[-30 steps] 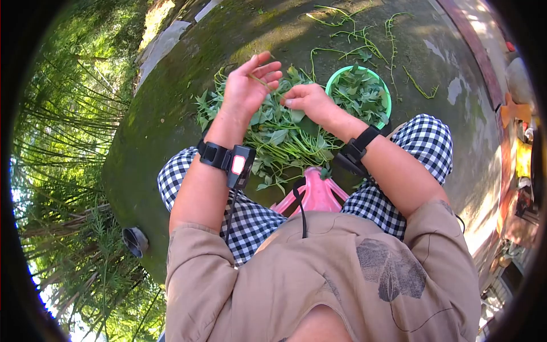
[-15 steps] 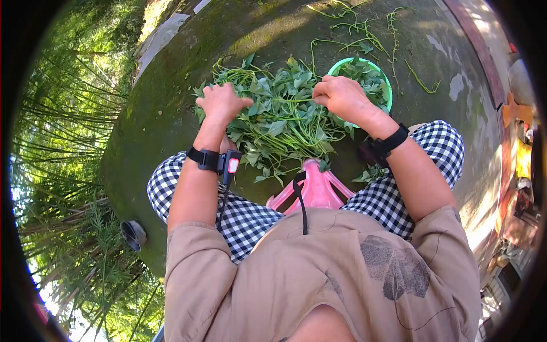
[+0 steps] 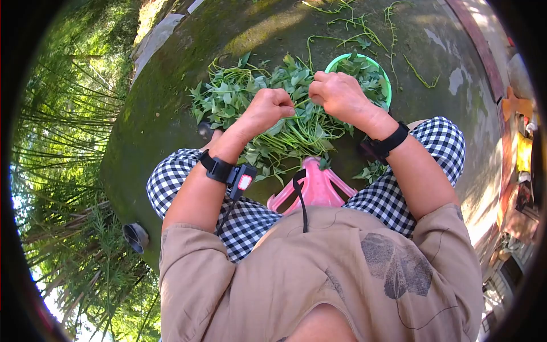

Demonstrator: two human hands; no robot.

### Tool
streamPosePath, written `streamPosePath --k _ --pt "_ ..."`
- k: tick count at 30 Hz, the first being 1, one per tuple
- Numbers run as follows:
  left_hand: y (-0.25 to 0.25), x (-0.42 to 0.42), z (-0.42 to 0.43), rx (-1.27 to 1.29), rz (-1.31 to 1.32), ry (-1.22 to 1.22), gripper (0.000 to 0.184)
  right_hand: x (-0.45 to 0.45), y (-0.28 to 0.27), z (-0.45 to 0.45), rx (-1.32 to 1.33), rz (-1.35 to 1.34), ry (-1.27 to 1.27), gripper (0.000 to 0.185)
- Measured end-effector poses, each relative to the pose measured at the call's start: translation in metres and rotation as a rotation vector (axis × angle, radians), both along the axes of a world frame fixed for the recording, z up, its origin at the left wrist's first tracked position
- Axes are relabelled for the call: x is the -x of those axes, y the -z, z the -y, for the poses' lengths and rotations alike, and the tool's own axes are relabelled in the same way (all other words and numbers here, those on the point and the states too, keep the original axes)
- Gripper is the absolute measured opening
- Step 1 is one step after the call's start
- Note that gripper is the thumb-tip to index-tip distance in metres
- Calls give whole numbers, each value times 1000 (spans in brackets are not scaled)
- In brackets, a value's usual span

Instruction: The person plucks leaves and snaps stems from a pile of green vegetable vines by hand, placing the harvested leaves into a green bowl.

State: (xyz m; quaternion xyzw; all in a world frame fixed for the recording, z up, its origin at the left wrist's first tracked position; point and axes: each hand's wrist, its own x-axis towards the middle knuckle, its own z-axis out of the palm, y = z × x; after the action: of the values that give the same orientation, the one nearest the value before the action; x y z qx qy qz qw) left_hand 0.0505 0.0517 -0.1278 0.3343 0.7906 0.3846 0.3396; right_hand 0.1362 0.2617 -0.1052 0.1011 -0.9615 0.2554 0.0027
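My left hand [image 3: 265, 113] is closed in a pinch over the middle of a heap of leafy green vines [image 3: 279, 137]. Close by on the right, my right hand [image 3: 340, 98] pinches a green stem [image 3: 302, 104], which spans the short gap between both hands' fingertips. The heap lies on the ground before me, its leaves spread left and its bare stems bunched toward me. Just behind my right hand stands a light green basin [image 3: 389, 91] with leaves [image 3: 364, 74] inside; the hand and wrist cover part of its near rim.
A pink plastic stool [image 3: 317, 185] is between my legs. Stripped stems [image 3: 364, 31] lie scattered on the mossy concrete [image 3: 171, 119] at the far side. A dark pot [image 3: 135, 236] sits at the left edge by the greenery.
My left hand has moved right from the heap's left side, its spread fingers closing into a pinch beside my right hand. The right hand has shifted only slightly.
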Motion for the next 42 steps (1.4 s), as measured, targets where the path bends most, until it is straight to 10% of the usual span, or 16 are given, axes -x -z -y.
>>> streamPosePath --k 7,20,36,42 --pt "-6 -2 -7 -269 540 -653 9 -6 4 23 189 -30 144 9" --pt "7 -8 -11 -382 901 -824 9 -9 17 39 220 -25 206 11" --pt "17 -28 -6 44 458 -242 12 -19 30 26 -44 125 -32 7" --pt "32 -44 -10 -117 -239 -86 15 -25 24 36 36 107 16 8"
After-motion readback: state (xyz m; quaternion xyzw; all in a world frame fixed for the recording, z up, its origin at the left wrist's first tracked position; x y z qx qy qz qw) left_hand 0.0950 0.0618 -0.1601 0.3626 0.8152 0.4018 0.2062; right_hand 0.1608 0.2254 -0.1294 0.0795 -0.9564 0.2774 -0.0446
